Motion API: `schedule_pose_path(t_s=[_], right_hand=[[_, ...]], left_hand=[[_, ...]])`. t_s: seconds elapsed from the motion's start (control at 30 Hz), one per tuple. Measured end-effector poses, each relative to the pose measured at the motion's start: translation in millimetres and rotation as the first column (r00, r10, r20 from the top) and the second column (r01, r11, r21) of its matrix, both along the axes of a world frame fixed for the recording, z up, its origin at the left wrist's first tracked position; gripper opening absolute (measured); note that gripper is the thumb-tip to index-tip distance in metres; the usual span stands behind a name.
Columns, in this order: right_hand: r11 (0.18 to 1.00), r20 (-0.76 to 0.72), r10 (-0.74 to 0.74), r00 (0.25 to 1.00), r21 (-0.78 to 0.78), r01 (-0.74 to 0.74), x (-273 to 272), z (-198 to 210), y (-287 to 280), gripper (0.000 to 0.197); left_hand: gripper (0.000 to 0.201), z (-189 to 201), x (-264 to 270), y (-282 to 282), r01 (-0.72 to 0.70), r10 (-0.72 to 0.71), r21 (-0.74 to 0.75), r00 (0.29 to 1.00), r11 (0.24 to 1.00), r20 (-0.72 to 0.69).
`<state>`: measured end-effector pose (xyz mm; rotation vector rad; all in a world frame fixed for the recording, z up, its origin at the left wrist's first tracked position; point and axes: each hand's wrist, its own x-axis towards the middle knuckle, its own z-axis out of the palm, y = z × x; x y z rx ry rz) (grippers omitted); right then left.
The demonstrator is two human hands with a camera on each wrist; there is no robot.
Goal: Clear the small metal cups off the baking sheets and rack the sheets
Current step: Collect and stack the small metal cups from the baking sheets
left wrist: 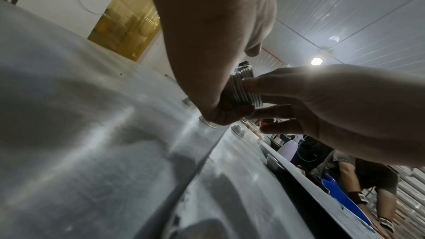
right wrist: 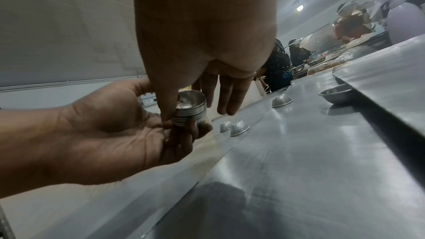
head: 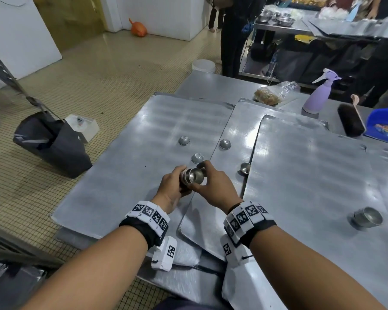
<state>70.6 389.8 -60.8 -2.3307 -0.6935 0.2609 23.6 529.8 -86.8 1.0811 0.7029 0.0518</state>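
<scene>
Three overlapping baking sheets lie on the table: left sheet (head: 130, 153), middle sheet (head: 238, 130) and right sheet (head: 311, 175). My left hand (head: 182, 180) grips a nested stack of small metal cups (head: 192, 177), tilted on its side above the left and middle sheets. My right hand (head: 199, 175) pinches the top cup of that stack (right wrist: 190, 110) between thumb and index finger. Two cups (head: 184, 140) (head: 197, 158) sit upside down on the left sheet. A third inverted cup (head: 225, 144) is on the middle sheet. An upright cup (head: 245, 168) sits at the right sheet's edge. Another upright cup (head: 367, 217) stands on the right sheet.
A purple spray bottle (head: 317, 95), a black brush (head: 351, 121), a blue dustpan (head: 385, 126) and a plastic bag (head: 276, 91) sit at the table's far side. A black bag (head: 52, 142) lies on the floor beside a metal rack (head: 7, 74). People stand beyond the table.
</scene>
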Motion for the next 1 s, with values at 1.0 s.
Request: schedule_pose_path(t_s=[1.0], right_hand=[[0.842,0.012,-0.137,0.99,-0.526,0.123,136.5,-20.7,-98.6,0.056]], left_hand=[[0.012,-12.3,38.2,-18.6,0.166,-0.125,0.321,0.982,0.932,-0.144]])
